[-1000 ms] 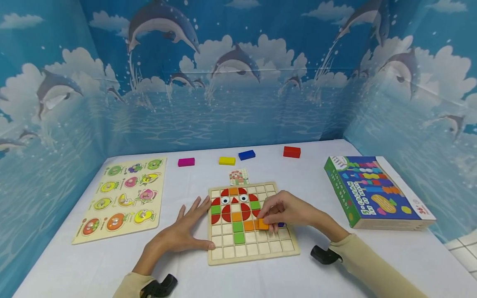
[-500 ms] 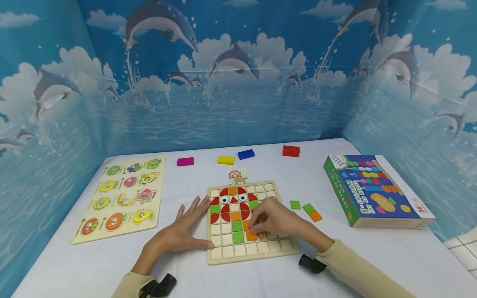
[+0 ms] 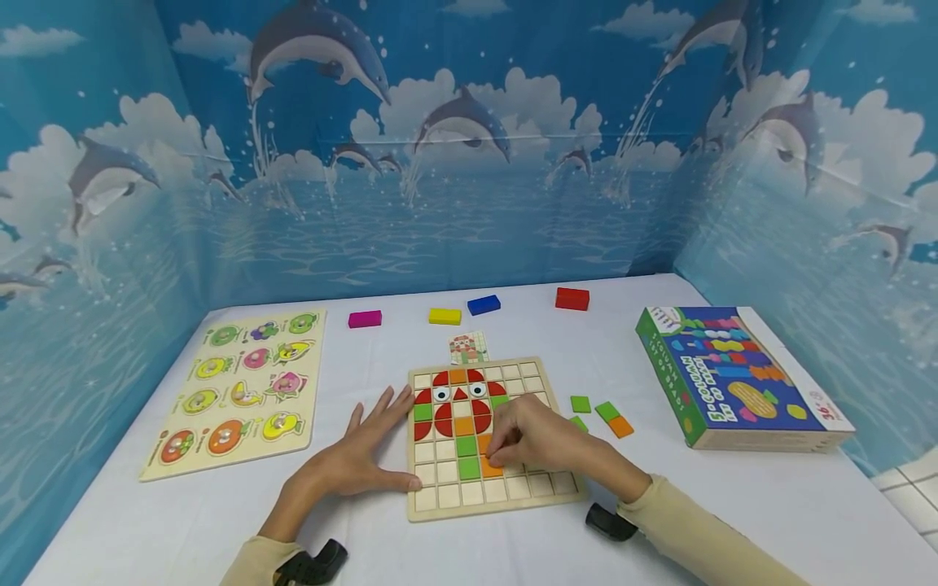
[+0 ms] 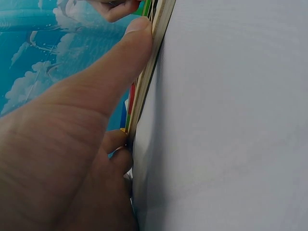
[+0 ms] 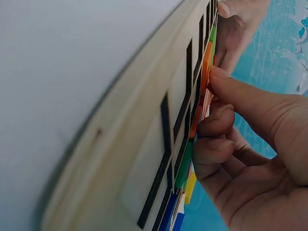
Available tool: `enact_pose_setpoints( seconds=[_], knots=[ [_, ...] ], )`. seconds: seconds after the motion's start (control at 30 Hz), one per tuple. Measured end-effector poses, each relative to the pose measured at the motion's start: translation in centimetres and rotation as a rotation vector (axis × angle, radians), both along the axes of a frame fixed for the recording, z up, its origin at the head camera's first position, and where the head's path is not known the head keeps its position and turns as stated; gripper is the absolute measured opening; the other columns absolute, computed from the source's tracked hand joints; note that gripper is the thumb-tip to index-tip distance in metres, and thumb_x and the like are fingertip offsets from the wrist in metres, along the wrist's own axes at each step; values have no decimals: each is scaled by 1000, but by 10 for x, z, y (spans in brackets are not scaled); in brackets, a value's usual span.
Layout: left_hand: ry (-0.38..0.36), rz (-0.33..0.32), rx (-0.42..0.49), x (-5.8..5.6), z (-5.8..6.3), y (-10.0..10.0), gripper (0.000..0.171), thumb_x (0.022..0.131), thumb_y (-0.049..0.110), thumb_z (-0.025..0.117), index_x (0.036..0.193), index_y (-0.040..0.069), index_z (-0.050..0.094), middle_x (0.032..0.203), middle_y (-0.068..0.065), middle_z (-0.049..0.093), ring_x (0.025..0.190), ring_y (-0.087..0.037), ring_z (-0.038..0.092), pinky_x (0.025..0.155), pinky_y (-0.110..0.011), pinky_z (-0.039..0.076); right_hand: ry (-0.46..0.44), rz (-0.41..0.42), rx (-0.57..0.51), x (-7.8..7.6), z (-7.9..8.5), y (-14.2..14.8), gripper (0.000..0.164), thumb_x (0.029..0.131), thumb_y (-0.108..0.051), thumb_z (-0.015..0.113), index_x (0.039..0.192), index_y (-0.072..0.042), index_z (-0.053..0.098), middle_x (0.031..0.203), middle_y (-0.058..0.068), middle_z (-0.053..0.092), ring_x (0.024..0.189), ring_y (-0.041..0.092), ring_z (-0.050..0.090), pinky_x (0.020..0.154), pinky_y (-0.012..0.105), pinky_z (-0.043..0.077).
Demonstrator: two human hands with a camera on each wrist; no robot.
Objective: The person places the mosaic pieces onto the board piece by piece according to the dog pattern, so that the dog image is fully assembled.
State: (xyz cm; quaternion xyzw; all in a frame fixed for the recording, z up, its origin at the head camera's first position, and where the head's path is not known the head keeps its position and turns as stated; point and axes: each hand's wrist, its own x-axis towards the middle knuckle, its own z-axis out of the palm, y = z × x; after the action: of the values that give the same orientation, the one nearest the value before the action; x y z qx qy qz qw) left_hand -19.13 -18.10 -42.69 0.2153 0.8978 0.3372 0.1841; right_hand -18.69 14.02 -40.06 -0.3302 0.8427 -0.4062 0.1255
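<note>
A square wooden grid board lies on the white table, partly filled with red, green and orange tiles forming an owl-like face. My left hand is spread flat at its left side; in the left wrist view the thumb rests against the board's edge. Over the board's middle, my right hand curls its fingers with the thumb tip on an orange square tile, beside a green tile. The right wrist view shows the thumb touching that orange tile. The palm hides the board's right-hand cells.
Loose green tiles and an orange one lie right of the board. A picture card sits behind it. Magenta, yellow, blue and red blocks stand farther back. A fruit puzzle and a box flank the board.
My right hand has moved left and brought the orange tile down into a cell beside the green tiles. Loose tiles right of the board have come into sight. My left hand stays put.
</note>
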Motion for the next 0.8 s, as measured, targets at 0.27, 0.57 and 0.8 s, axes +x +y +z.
enact_pose_setpoints(
  seconds=[0.27,0.57,0.8],
  knots=[
    [-16,0,15,2,-2,1,124,78,48,96,174,19,24,182,0,12,168,-30,-6,131,-60,-17,59,64,35,-12,9,31,3,92,-13,88,95,-14,86,79,-13,69,68,3,57,60,19,50],
    [-11,-9,9,1,-2,1,123,78,49,96,174,19,24,182,0,13,168,-30,-6,131,-61,-16,35,-76,61,-26,4,106,11,87,-12,91,91,-14,81,72,-10,63,66,8,57,58,21,50],
    [-8,4,-7,1,3,2,124,77,49,96,174,20,24,182,0,13,168,-30,-5,132,-60,-15,6,-147,105,-25,2,143,17,83,-13,94,94,-14,81,77,-7,64,70,11,58,61,20,50]
  ],
)
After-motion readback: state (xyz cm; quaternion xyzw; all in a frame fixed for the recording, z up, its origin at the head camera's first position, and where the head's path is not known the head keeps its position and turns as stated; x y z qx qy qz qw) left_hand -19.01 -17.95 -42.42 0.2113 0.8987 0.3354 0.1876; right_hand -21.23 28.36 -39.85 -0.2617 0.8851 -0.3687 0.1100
